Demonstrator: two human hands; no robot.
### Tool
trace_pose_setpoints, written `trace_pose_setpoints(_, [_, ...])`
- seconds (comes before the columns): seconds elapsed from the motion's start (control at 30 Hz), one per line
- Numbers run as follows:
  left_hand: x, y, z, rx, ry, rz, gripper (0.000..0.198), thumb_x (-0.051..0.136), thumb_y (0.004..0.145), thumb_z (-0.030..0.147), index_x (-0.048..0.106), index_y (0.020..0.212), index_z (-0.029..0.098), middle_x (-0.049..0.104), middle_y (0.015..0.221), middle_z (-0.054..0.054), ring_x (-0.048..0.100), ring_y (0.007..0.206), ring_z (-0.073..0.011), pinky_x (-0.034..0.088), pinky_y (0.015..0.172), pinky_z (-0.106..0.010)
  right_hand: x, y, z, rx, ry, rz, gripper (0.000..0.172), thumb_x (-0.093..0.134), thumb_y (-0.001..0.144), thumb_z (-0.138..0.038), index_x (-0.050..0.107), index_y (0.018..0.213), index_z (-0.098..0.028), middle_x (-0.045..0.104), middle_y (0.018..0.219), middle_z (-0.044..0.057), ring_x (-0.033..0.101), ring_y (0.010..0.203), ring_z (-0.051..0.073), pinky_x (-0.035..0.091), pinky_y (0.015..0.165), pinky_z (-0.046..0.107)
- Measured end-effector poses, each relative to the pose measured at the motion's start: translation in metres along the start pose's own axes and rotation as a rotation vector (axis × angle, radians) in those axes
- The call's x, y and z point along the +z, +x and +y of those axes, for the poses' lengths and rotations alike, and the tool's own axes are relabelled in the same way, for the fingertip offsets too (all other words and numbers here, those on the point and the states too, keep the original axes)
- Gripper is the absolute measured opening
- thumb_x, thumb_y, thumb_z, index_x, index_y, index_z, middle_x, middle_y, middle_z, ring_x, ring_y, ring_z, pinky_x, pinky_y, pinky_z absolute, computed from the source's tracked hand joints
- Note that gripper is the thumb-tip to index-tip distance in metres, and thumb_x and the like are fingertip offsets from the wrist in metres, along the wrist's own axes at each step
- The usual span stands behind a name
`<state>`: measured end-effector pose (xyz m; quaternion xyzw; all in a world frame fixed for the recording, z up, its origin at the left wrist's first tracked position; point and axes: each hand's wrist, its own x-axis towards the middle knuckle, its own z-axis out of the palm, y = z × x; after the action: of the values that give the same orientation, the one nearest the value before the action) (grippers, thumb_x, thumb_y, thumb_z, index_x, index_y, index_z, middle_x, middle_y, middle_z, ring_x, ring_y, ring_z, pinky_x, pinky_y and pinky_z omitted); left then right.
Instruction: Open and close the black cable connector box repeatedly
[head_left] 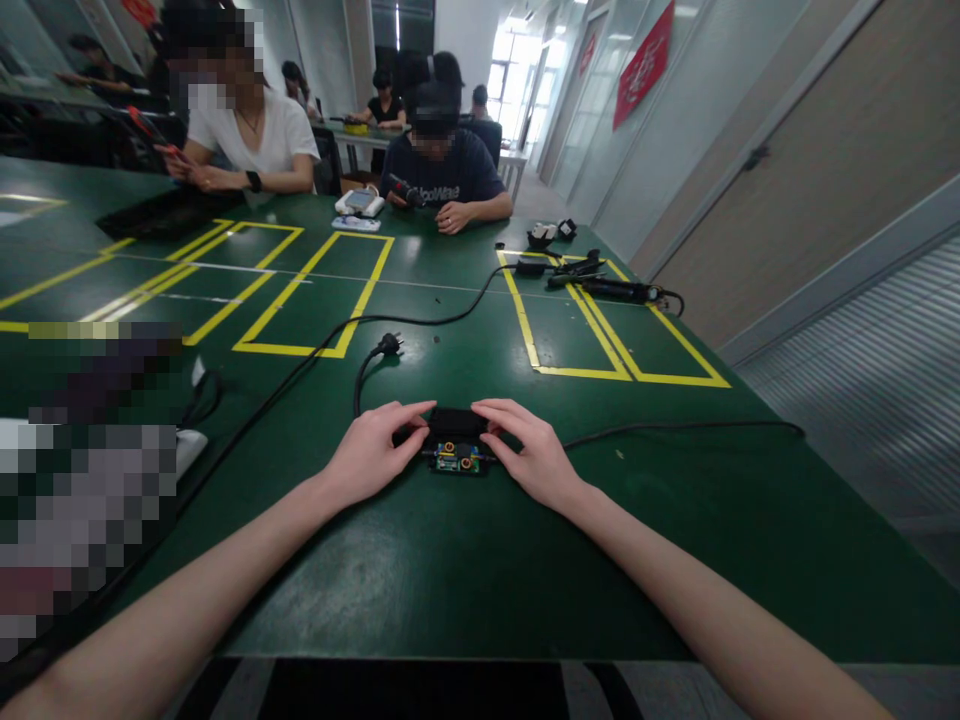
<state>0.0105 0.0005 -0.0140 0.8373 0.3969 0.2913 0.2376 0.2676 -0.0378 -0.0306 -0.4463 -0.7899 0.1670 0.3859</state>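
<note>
A small black plastic cover point(457, 422) is held at its two ends between my hands, above the table's near middle. My left hand point(377, 448) pinches its left end with thumb and fingers. The right end is pinched by my right hand point(531, 447). Just below the cover lies a green circuit board point(456, 459) with copper-wound coils, sitting in a black shell. Thin wires run from both sides of the board. A black power plug point(389, 344) on a short cord rests beyond my left hand, and another black cable point(675, 428) leads off to the right.
Yellow tape rectangles point(343, 350) mark the green table point(420, 580). A long black cable point(300, 362) crosses it to a black adapter point(531, 268). Black tools and cords point(619, 288) lie at the far right. Two people sit opposite, near a white device point(360, 200) and a black tray point(161, 212).
</note>
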Motion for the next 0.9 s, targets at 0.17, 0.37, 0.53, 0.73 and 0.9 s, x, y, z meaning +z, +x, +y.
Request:
trace_pose_setpoints(0.17, [0.001, 0.001, 0.0, -0.01, 0.006, 0.013, 0.034, 0.059, 0.098, 0.026, 0.071, 0.129, 0.022, 0.079, 0.091, -0.003, 0.071, 0.082, -0.0193, 0.056, 0.074, -0.03, 0.0, 0.0, 0.0, -0.005, 0.024, 0.012, 0.038, 0.056, 0.099, -0.016, 0.068, 0.134, -0.026, 0.069, 0.127, 0.01, 0.07, 0.087, 0.019, 0.063, 0.087, 0.038])
trace_pose_setpoints(0.37, [-0.001, 0.002, 0.003, -0.031, -0.016, -0.005, 0.034, 0.06, 0.097, 0.027, 0.071, 0.129, 0.021, 0.08, 0.092, -0.002, 0.073, 0.082, -0.0194, 0.057, 0.075, -0.03, -0.001, -0.001, 0.001, 0.026, 0.096, 0.002, 0.039, 0.058, 0.096, -0.016, 0.068, 0.132, -0.026, 0.068, 0.124, 0.009, 0.069, 0.086, 0.018, 0.064, 0.082, 0.037])
trace_pose_setpoints(0.53, [-0.002, 0.002, 0.004, -0.039, -0.051, -0.016, 0.028, 0.058, 0.097, 0.025, 0.072, 0.121, 0.021, 0.08, 0.087, -0.001, 0.072, 0.076, -0.0177, 0.056, 0.073, -0.028, -0.003, 0.001, 0.001, 0.08, 0.227, 0.004, 0.037, 0.064, 0.09, -0.015, 0.07, 0.126, -0.023, 0.069, 0.114, 0.008, 0.07, 0.084, 0.015, 0.064, 0.077, 0.031])
trace_pose_setpoints(0.73, [-0.002, 0.001, 0.006, -0.071, -0.107, -0.017, 0.025, 0.059, 0.095, 0.026, 0.072, 0.116, 0.02, 0.081, 0.085, 0.0, 0.072, 0.073, -0.0167, 0.056, 0.074, -0.028, -0.005, 0.004, 0.002, 0.172, 0.347, -0.022, 0.028, 0.07, 0.086, -0.019, 0.076, 0.114, -0.021, 0.072, 0.096, 0.004, 0.07, 0.082, 0.015, 0.063, 0.078, 0.031])
trace_pose_setpoints(0.9, [-0.004, 0.001, 0.011, -0.091, -0.164, -0.002, 0.028, 0.059, 0.096, 0.033, 0.074, 0.114, 0.018, 0.08, 0.085, -0.002, 0.073, 0.073, -0.0178, 0.057, 0.073, -0.028, -0.007, 0.003, 0.001, 0.241, 0.425, -0.036, 0.023, 0.073, 0.085, -0.022, 0.078, 0.108, -0.021, 0.073, 0.098, 0.004, 0.071, 0.082, 0.016, 0.064, 0.079, 0.031])
